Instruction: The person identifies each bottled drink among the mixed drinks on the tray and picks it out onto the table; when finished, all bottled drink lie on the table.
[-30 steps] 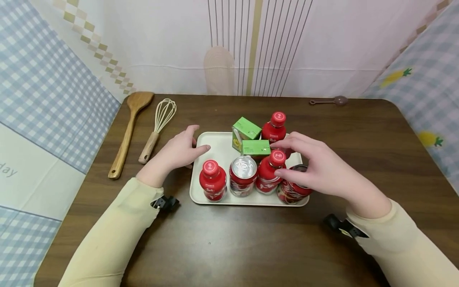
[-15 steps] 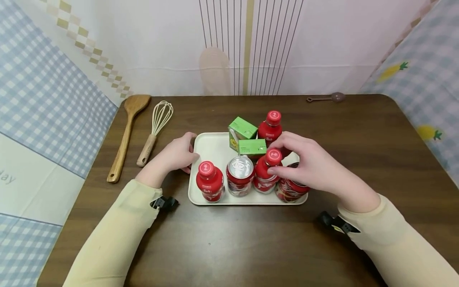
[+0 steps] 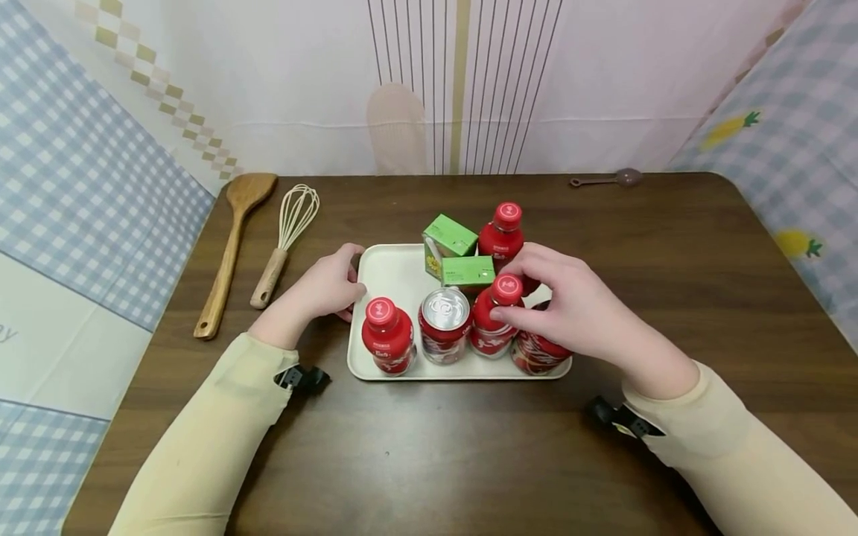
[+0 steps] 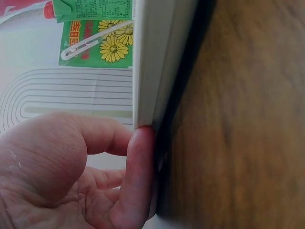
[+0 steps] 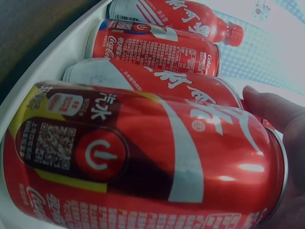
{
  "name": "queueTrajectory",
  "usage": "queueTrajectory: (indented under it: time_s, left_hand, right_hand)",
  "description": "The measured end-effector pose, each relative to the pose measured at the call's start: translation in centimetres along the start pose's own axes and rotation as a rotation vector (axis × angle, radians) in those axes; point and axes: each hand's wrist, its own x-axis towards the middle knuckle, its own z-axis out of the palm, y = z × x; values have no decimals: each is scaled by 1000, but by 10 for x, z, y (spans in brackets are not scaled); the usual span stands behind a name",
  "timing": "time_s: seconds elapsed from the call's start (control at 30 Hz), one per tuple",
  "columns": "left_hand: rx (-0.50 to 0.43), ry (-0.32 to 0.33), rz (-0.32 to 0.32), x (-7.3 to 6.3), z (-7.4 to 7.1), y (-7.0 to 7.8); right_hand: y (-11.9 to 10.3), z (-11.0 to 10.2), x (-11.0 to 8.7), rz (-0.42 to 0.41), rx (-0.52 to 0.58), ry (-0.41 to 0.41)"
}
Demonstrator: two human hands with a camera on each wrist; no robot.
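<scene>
A pale rectangular tray bears red bottles, Coca-Cola cans and green drink cartons. My left hand pinches the tray's left rim; in the left wrist view a fingertip presses against that edge. With thumb and fingers my right hand grips the neck of a red bottle in the front row. Beside it lean-standing cans show: one partly hidden under my right hand, another with a silver top. A second red bottle stands front left, a third behind.
Two green cartons stand mid-tray. On the wooden table, a wooden spatula and a whisk lie to the left. A small brown spoon lies near the back edge. Patterned cloth hangs behind and at both sides.
My left hand has gone from spread fingers near the tray's left side to holding its rim. The right thumb and fingers have closed in on the front bottle's neck. The view shifted slightly.
</scene>
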Motion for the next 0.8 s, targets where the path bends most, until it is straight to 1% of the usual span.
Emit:
queueTrajectory:
  time_s: [0.23,0.33,0.5,0.63,0.73,0.8]
  left_hand:
    - [3,-5,-3,0,-1,1]
    - [2,-5,1,1,-1,1]
    - [3,1,11,0,1,-2]
    - [-5,-3,8,-1,1,-5]
    - [-5,3,20,1,1,-5]
    - [-3,6,30,3,2,-5]
  right_hand:
    - [-2,0,-1,13,0,30]
    - [-5,-1,-2,10,-16,40]
    - [-13,-5,-4,-37,-59,74]
    - [-20,-10,-2,-80,-53,100]
    - [-25,-15,1,-91,-57,109]
    - [-27,-19,2,-82,-72,108]
